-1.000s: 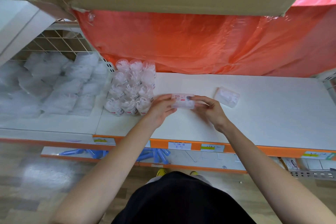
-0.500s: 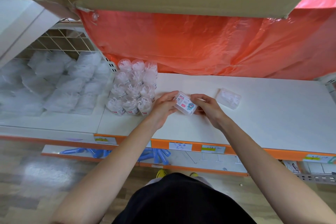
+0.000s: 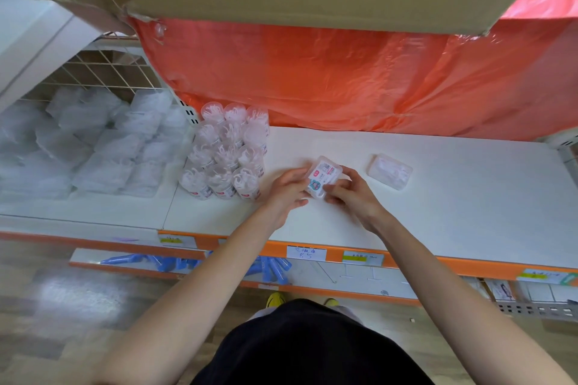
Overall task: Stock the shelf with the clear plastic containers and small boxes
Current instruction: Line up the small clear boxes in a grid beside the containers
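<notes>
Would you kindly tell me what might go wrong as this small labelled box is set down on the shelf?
The small box is held tilted between the left hand and right hand, mostly at its edges; it might slip.
The left hand sits close to the packed clear containers; a nudge could topple the front ones.
The loose clear box lies askew, so the row may end uneven.

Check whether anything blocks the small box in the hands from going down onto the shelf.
Nothing visible does. The left hand and right hand hold the small box over bare white shelf. The round clear containers stand to its left and a second box lies to its right, both apart from it.
</notes>
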Demonstrator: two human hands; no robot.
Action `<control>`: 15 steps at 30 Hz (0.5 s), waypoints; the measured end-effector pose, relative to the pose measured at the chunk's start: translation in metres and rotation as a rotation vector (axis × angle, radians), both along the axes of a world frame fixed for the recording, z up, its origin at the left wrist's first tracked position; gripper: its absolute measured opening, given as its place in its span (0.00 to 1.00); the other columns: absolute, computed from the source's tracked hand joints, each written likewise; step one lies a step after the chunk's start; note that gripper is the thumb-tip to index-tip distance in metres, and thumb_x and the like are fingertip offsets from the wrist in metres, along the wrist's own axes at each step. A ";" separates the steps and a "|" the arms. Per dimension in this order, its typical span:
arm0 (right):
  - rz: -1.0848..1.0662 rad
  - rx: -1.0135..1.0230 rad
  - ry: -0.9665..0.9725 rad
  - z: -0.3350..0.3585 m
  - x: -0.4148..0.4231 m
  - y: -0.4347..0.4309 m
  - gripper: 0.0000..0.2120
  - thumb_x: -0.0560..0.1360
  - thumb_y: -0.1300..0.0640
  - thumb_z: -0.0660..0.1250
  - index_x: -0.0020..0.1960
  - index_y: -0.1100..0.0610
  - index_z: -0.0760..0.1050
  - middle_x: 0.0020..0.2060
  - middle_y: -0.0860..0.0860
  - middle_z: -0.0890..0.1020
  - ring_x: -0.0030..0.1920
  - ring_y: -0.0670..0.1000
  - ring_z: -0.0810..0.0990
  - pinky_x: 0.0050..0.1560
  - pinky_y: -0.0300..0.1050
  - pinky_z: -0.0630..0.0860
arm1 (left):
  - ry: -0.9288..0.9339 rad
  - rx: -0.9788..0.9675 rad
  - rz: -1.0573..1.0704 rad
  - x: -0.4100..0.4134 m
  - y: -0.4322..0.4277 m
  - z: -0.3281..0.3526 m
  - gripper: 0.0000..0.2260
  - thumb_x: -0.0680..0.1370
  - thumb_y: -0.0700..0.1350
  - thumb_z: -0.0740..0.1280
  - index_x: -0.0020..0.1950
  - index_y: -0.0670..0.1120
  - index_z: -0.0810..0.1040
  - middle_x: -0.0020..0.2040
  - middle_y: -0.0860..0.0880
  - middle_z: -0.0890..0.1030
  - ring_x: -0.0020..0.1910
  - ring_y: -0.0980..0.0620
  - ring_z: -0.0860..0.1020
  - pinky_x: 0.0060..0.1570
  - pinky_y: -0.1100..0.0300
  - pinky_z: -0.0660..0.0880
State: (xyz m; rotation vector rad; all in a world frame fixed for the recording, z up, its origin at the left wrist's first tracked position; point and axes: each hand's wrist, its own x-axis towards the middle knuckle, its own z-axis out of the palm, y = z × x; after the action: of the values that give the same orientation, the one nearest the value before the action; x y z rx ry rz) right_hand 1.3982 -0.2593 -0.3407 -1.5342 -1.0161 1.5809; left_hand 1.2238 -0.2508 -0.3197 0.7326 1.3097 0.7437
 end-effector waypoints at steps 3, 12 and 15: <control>0.077 0.217 -0.263 -0.004 0.006 -0.003 0.41 0.69 0.58 0.78 0.75 0.50 0.59 0.61 0.44 0.72 0.55 0.43 0.76 0.53 0.33 0.74 | 0.078 0.040 -0.037 -0.003 0.006 0.000 0.11 0.82 0.39 0.60 0.61 0.50 0.78 0.55 0.46 0.80 0.44 0.52 0.77 0.40 0.63 0.71; 0.286 0.459 -0.554 -0.004 0.013 -0.003 0.30 0.68 0.53 0.79 0.67 0.54 0.73 0.61 0.50 0.79 0.56 0.48 0.78 0.58 0.44 0.75 | 0.291 0.125 -0.243 -0.002 0.015 -0.004 0.13 0.83 0.39 0.58 0.64 0.47 0.77 0.61 0.46 0.79 0.52 0.52 0.77 0.45 0.59 0.75; 0.226 0.412 -0.575 -0.011 0.014 -0.001 0.31 0.68 0.52 0.79 0.68 0.54 0.72 0.61 0.49 0.79 0.56 0.48 0.78 0.59 0.44 0.75 | 0.554 0.269 -0.235 0.000 0.009 -0.011 0.19 0.82 0.43 0.62 0.72 0.43 0.68 0.61 0.47 0.77 0.60 0.49 0.76 0.56 0.56 0.74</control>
State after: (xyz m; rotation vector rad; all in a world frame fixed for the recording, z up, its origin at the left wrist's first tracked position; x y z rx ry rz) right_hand 1.4118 -0.2605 -0.3520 -1.6445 -1.7591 0.9769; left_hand 1.2235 -0.2417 -0.3310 1.3537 1.5938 0.5468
